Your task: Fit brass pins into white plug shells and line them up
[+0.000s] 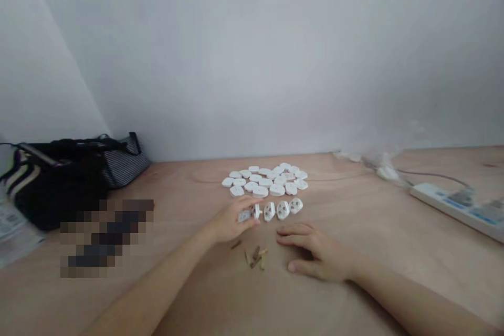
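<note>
Left forearm (173, 275) ends in a hand (233, 219), white plug (255, 211) between its fingertips (251, 201).

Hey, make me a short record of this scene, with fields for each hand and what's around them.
Left hand: thumb and fingers around a white plug
Right hand: holding nothing, palm down at the tabletop
Row: three more white plugs, right of the held one
Loose pieces: small brown and tan strips between the forearms
Behind: cluster of white plug-like pieces
Far right: white power strip
Far left: black bag
</note>
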### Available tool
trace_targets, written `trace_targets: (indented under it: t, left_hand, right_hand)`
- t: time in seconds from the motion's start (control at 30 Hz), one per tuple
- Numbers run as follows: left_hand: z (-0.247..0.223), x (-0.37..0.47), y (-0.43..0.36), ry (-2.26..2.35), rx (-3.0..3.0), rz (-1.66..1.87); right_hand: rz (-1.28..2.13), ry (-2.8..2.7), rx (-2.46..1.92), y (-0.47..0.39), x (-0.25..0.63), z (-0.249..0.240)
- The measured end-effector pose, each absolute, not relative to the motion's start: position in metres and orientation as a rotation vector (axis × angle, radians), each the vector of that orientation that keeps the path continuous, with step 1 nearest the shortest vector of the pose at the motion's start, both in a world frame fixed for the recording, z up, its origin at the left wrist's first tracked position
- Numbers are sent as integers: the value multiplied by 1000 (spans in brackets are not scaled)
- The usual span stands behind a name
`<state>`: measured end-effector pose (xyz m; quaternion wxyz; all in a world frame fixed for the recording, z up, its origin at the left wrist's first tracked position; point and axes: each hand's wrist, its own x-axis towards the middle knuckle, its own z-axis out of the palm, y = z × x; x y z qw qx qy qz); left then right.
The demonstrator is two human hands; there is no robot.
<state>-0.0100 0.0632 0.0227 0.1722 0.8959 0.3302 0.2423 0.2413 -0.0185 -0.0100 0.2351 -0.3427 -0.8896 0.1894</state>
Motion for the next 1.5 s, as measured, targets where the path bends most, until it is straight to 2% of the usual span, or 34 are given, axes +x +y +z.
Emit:
trace_targets:
  t: [0.33,0.67,1.5]
  left_hand:
    - [4,0,-4,810,2128,860]
    - [7,2,-3,633,2416,897]
    - [7,-1,-2,728,2523,792]
  right_hand:
    - [491,-2416,-888,-15,242,-18]
    - [502,-2441,-878,-13,242,-15]
    - [509,-2436,-910,-15,242,-16]
